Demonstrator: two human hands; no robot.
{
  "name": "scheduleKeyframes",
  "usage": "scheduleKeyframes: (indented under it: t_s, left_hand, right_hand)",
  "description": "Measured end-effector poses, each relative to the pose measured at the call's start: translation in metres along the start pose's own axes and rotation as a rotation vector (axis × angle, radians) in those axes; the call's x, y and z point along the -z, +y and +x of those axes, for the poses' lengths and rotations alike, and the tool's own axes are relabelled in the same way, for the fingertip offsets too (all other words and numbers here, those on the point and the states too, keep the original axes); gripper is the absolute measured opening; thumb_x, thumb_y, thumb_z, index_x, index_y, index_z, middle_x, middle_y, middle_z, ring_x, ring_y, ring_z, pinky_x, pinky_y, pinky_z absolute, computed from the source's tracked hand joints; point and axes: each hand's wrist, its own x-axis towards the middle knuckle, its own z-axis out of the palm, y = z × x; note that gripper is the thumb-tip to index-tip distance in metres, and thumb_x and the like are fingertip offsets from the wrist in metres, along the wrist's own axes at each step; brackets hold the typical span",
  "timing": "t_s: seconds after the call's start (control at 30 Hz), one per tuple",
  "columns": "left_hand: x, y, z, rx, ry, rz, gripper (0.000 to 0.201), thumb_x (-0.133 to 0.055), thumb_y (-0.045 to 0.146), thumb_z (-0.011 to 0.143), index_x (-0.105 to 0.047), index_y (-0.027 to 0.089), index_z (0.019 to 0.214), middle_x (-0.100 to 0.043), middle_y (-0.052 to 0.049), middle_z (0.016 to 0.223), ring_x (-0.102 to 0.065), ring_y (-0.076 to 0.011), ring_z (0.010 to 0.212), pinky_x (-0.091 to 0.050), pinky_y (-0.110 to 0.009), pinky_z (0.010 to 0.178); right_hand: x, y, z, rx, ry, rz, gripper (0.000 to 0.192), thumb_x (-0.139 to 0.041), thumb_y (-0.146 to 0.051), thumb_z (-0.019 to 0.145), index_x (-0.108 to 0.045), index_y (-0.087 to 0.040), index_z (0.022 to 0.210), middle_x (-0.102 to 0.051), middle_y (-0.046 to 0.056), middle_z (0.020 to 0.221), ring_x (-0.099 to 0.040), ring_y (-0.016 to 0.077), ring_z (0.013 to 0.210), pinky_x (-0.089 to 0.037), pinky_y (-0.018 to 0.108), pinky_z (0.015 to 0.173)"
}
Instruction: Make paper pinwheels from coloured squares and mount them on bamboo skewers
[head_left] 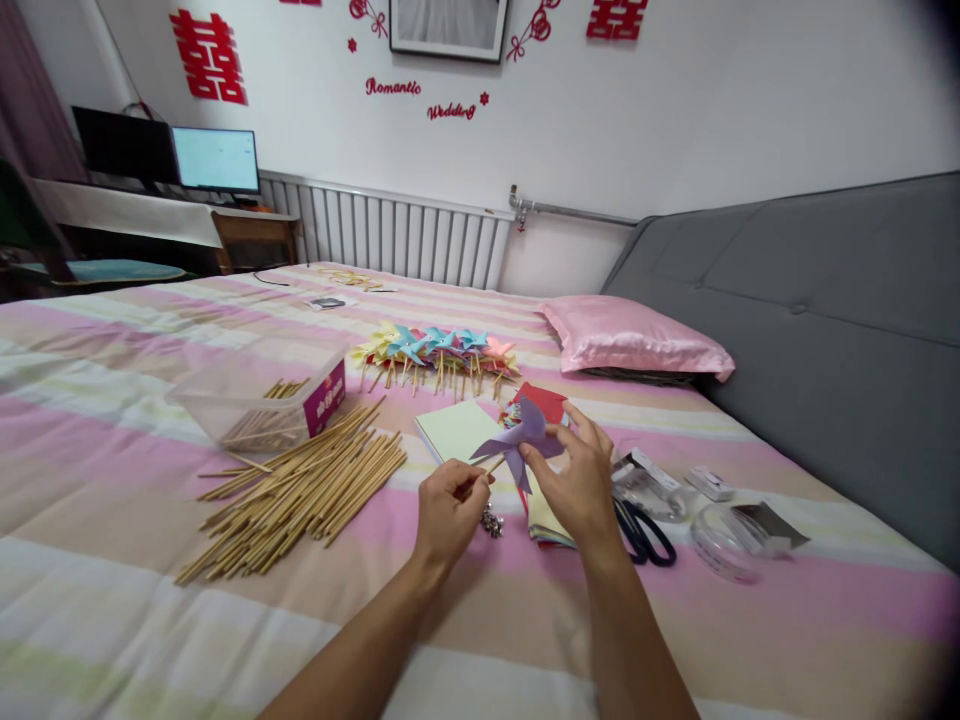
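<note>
A purple paper pinwheel (516, 436) is held up between my two hands, over the middle of the bed. My left hand (452, 505) pinches its thin wooden stick (493, 465) close to the paper blades. On the other side, my right hand (577, 470) grips the blades between thumb and fingers. Behind the pinwheel lies a stack of pale square paper (461, 430), with red paper (544, 402) near it. More coloured sheets (549, 520) are partly covered by my right hand. A small silvery cluster (491, 522) rests beside my left hand.
Loose wooden sticks (300, 500) lie left, by a clear plastic box (225, 440) holding more. Several finished pinwheels (439, 345) lie farther back. To the right are dark-handled scissors (649, 535), clear round containers (724, 545) and a small box (709, 484). A pink pillow (637, 335) sits by the headboard.
</note>
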Motion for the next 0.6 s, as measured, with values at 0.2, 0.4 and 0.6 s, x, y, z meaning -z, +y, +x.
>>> scheduleKeyframes:
  t_s: [0.2, 0.4, 0.6]
  left_hand:
    - [0.0006, -0.0015, -0.001, -0.083, -0.01, 0.051, 0.017, -0.054, 0.017, 0.073, -0.07, 0.014, 0.067, -0.059, -0.003, 0.063, -0.049, -0.0109, 0.051, -0.035, -0.022, 0.047]
    - [0.0005, -0.0037, -0.0005, -0.097, -0.028, 0.057, 0.018, -0.053, 0.017, 0.075, -0.07, 0.014, 0.068, -0.058, -0.003, 0.064, -0.048, -0.0106, 0.051, -0.035, -0.022, 0.047]
    - [0.0004, -0.0059, -0.0002, -0.089, -0.046, 0.059, 0.018, -0.054, 0.018, 0.075, -0.07, 0.014, 0.069, -0.058, -0.004, 0.064, -0.049, -0.0113, 0.052, -0.035, -0.023, 0.048]
  right_hand:
    - [0.0051, 0.0039, 0.0013, -0.047, -0.085, 0.088, 0.027, -0.064, -0.044, 0.071, -0.071, -0.021, 0.084, -0.051, 0.01, 0.134, -0.037, 0.0345, 0.124, -0.03, 0.054, 0.1]
    - [0.0067, 0.005, 0.0036, -0.071, -0.131, 0.114, 0.022, -0.065, -0.042, 0.071, -0.071, -0.022, 0.078, -0.053, 0.008, 0.133, -0.038, 0.033, 0.124, -0.029, 0.052, 0.101]
    - [0.0061, 0.0054, 0.0035, -0.05, -0.124, 0.132, 0.019, -0.066, -0.04, 0.071, -0.071, -0.022, 0.072, -0.056, 0.008, 0.13, -0.037, 0.0343, 0.123, -0.028, 0.055, 0.1]
